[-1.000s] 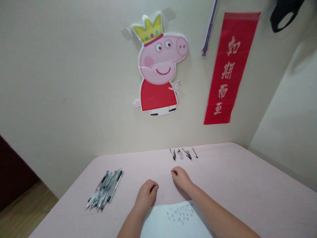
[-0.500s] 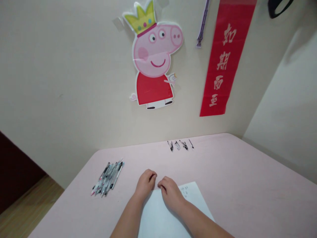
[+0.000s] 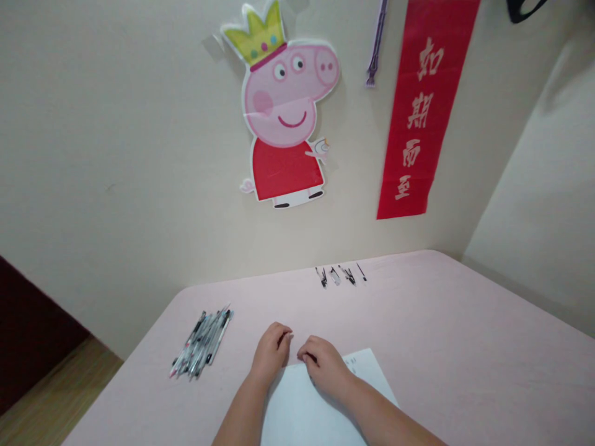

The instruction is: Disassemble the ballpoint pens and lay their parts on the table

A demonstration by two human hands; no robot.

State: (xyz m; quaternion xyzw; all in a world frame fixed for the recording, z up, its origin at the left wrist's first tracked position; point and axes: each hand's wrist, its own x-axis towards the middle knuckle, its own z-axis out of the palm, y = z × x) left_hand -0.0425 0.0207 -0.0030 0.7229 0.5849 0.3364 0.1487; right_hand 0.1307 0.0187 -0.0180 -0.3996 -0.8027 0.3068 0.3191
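1. Left hand point(image 3: 271, 354): fingers curled inward, thumb close to the fingertips. Cannot tell whether anything is pinched there. Sits beside the far left corner of the paper, forearm running along its left edge.
2. Right hand point(image 3: 325, 367): fingers bent, thumb tucked near the index finger; grip on anything cannot be made out. Lies over the far part of the sheet, fingertips close to the left hand, small gap between the two.
3. White paper point(image 3: 302, 409): on the table, between and below the forearms, near side cut off by the frame. Small dark handwriting point(image 3: 352, 362) shows at the far right corner, just past the right hand; the rest of the writing, if any, is covered.
4. Pile of pens point(image 3: 203, 344): left of the left hand, well apart from it. Clear barrels, dark parts, heaped roughly parallel on a slant.
5. Row of small black and clear pieces point(image 3: 341, 275): four clusters near the table's back edge, beyond both hands.
6. Pink table point(image 3: 465, 347): against a pale wall bearing a pig cutout point(image 3: 288, 170) and a red banner point(image 3: 425, 118).
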